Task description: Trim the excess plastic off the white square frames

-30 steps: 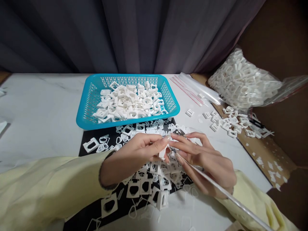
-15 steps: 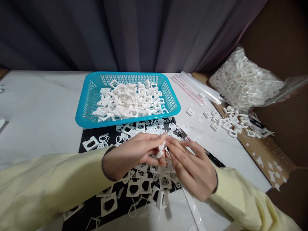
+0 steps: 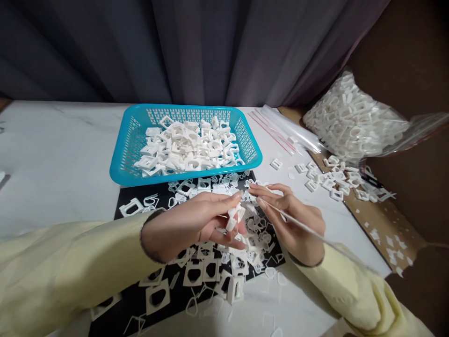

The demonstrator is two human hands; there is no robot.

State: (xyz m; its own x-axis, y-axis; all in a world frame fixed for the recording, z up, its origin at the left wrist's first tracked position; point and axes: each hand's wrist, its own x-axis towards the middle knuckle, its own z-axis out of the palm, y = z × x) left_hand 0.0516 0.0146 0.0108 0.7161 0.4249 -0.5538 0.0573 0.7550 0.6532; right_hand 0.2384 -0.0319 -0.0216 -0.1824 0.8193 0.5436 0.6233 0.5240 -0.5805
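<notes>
My left hand (image 3: 196, 220) pinches a small white foam-like piece (image 3: 232, 219) between thumb and fingers, above the black mat (image 3: 131, 195). To its right, my right hand (image 3: 294, 224) has its fingers closed on a long, thin white strip (image 3: 307, 228). The strip appears nearly edge-on and reaches back across the right sleeve. Its exact kind is unclear. The two hands are slightly apart. Beneath them, white square frames (image 3: 157, 297) and thin cut-out rings (image 3: 261, 236) cover much of the mat.
Behind the mat, a blue plastic basket (image 3: 257, 157) holds many white pieces. At right stand a clear bag (image 3: 358, 117) full of similar pieces, a loose pile (image 3: 329, 180) and flat zip bags (image 3: 277, 128). A dark curtain (image 3: 196, 51) hangs behind the table.
My right hand has moved right, away from the foam piece, and the strip has swung from hanging downward to slanting across my sleeve. The black-handled tool beside that hand is now out of sight.
</notes>
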